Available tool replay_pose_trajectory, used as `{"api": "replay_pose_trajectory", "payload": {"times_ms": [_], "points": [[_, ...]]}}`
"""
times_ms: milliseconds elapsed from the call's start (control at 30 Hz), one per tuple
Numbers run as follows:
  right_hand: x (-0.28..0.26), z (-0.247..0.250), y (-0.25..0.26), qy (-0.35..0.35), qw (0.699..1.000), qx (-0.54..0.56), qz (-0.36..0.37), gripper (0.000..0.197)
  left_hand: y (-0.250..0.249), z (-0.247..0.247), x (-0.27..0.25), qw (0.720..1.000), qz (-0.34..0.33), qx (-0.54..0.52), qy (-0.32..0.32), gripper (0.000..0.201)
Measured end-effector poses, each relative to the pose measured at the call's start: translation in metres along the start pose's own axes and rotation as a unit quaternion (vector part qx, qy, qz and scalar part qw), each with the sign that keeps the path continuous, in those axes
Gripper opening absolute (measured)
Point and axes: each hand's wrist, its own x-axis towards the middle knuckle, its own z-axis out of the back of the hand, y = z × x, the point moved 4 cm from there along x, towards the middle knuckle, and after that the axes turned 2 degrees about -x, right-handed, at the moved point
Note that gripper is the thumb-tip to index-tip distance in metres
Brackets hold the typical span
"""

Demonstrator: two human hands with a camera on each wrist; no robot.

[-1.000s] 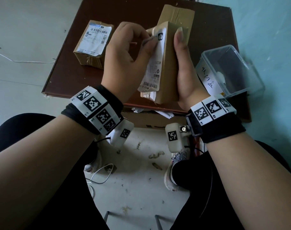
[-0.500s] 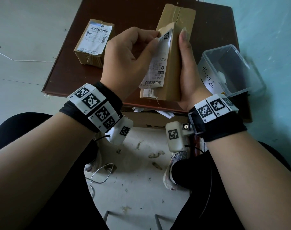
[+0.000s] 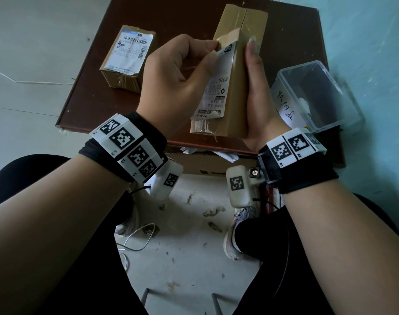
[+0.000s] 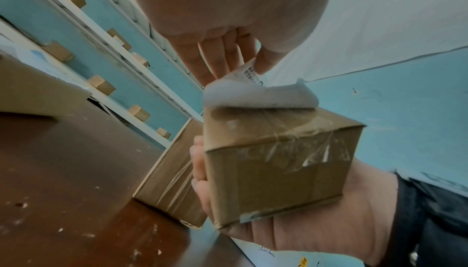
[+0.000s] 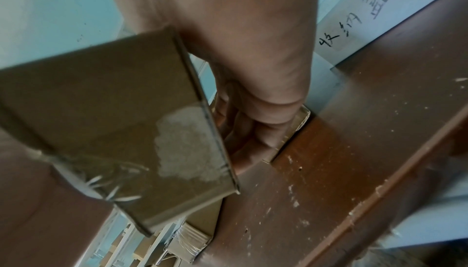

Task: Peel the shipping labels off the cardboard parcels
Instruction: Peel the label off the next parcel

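Observation:
A tall brown cardboard parcel [image 3: 236, 98] stands upright over the table's near edge. My right hand [image 3: 254, 87] grips it from the right, thumb along the front and fingers hidden behind. Its white shipping label [image 3: 216, 85] covers the left face. My left hand [image 3: 213, 50] pinches the label's top corner between thumb and forefinger. In the left wrist view the label [image 4: 258, 95] curls up off the parcel [image 4: 278, 161] below my left hand [image 4: 235, 61]. The right wrist view shows the parcel's underside [image 5: 113, 121] and my right hand [image 5: 253, 101].
On the brown table [image 3: 171, 17] a second parcel with a label [image 3: 128, 57] lies at the left, and a third taped parcel [image 3: 244, 21] lies behind the held one. A clear plastic bin [image 3: 314, 96] sits at the right edge. Paper scraps litter the floor below.
The held parcel has turned a little more upright and sits slightly lower. My left hand has shifted its pinch along the label's top corner, which now stands lifted off the cardboard.

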Motion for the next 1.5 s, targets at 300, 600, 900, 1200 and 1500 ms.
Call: {"api": "replay_pose_trajectory", "payload": {"times_ms": [300,600,900,1200,1500], "points": [[-0.0016,-0.0024,0.0008,0.005,1.0,0.002,-0.007,0.081,-0.0013,0.0,-0.001,1.0,0.001,0.002,-0.006,0.02],[0.0012,0.0006,-0.0013,0.009,1.0,-0.003,-0.009,0.082,-0.0031,-0.0006,-0.0012,1.0,0.001,-0.006,-0.01,0.016],[0.0011,-0.0003,-0.0002,0.021,1.0,0.005,-0.012,0.083,-0.0019,-0.0004,-0.0012,1.0,0.016,-0.017,-0.009,0.017],[0.0003,-0.0034,0.001,0.05,0.998,0.021,-0.008,0.086,-0.0042,-0.0017,-0.0012,0.998,0.029,-0.052,0.008,0.012],[-0.0015,-0.0067,0.0023,0.059,0.998,0.034,-0.001,0.085,-0.0021,-0.0016,-0.0005,0.997,0.042,-0.065,0.014,0.015]]}}
